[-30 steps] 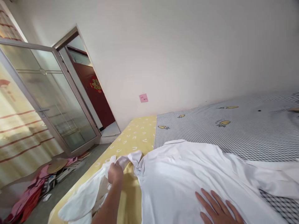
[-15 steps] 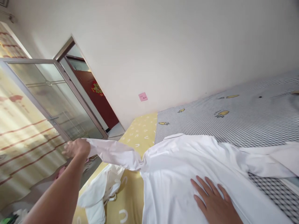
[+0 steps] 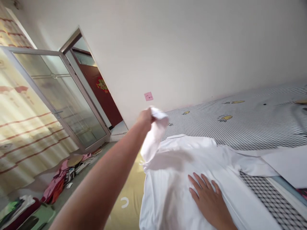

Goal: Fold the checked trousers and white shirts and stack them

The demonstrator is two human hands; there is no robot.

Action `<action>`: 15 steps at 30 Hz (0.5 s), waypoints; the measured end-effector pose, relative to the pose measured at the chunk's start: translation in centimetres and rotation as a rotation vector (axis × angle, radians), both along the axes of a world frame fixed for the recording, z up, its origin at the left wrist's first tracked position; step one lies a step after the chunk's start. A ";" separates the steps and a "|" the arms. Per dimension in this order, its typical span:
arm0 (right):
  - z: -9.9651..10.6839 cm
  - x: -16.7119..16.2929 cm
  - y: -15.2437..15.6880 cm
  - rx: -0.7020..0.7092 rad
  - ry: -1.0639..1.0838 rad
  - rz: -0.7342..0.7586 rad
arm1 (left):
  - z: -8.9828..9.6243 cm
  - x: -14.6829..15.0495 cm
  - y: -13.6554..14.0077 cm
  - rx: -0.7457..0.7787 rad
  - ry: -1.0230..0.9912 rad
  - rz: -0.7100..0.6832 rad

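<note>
A white long-sleeved shirt (image 3: pixel 172 188) lies spread over the bed, its collar toward the wall. My left hand (image 3: pixel 145 117) is closed on the cuff end of the left-side sleeve, lifting it above the shirt's shoulder; the sleeve (image 3: pixel 153 142) hangs folded below and is a little blurred. Flat on the shirt body rests my right hand (image 3: pixel 208 198), fingers spread. The other sleeve (image 3: pixel 254 163) stretches out to the right. My left forearm hides part of the yellow sheet.
The bed has a checked cover (image 3: pixel 240 123) and a yellow patterned sheet (image 3: pixel 130 188). A white garment (image 3: pixel 285 166) lies at the right. Clothes (image 3: pixel 56 183) are heaped on the floor at left, below a curtain and an open glass door (image 3: pixel 62 99).
My left hand has swung the sleeve from outstretched at the left up and rightward over the shirt. My right hand stays flat on the shirt. The view has shifted slightly.
</note>
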State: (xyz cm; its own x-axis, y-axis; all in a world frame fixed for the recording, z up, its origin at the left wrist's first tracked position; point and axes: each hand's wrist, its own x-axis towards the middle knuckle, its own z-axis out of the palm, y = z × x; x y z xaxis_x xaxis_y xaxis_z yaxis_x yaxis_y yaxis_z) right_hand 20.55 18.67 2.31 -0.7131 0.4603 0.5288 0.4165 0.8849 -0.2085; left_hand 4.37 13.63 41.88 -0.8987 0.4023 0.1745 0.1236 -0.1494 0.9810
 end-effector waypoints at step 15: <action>1.2 0.4 -0.2 -0.023 -0.145 -0.041 | -24.5 2.7 -21.0 -0.563 0.364 -0.200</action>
